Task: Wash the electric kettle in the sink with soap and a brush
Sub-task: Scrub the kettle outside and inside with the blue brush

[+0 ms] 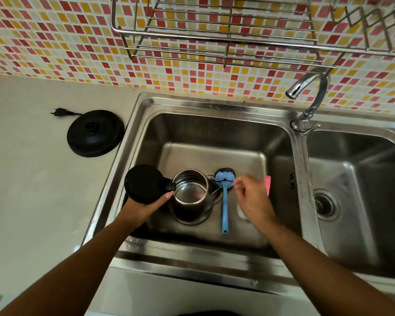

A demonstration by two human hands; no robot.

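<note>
Steel kettle [192, 209] upright in the sink [214, 106], spout pointing away from the gripping left hand [144, 208].
Right hand [253, 198] (blurred, grasp unclear) hangs beside the brush [224, 201], which lies lengthwise, head away, between it and the kettle.

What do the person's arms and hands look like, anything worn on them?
Both forearms are bare right to the frame's edge: no sleeves show. The left hand and right hand wear no gloves, and no watch, bracelet or ring is visible.
</note>
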